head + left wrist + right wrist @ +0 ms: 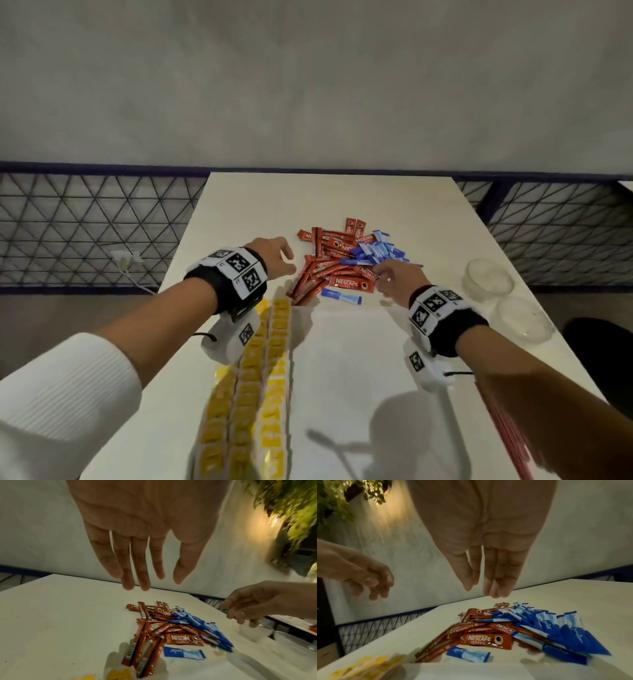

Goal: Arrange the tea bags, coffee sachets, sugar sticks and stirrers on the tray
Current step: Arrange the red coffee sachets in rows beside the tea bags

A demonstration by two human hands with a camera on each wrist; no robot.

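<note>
- On the white table (239, 212), a mixed heap: red coffee sachets (337, 260) to the left, blue sugar sticks (375, 251) to the right, the two kinds overlapping in the middle.
- One blue stick (340, 296) lies apart at the near edge of the heap.
- Left hand (275, 257) hovers just left of the heap, fingers spread and straight, holding nothing.
- Right hand (399, 277) hovers at the heap's right side, fingers straight and close together; the head view is too blurred to confirm contact with the sticks.
- Yellow tea bags (250, 370) stand in rows along the left of a white tray (342, 359), smeared by motion.
- Red stirrers (507, 431), probably, run along the right edge, partly hidden by the right forearm.
- Two clear glass bowls (488, 277) stand at the table's right.
- Behind: a grey wall (308, 85) and a mesh railing (85, 219); foliage (288, 500) shows in the wrist views.
</note>
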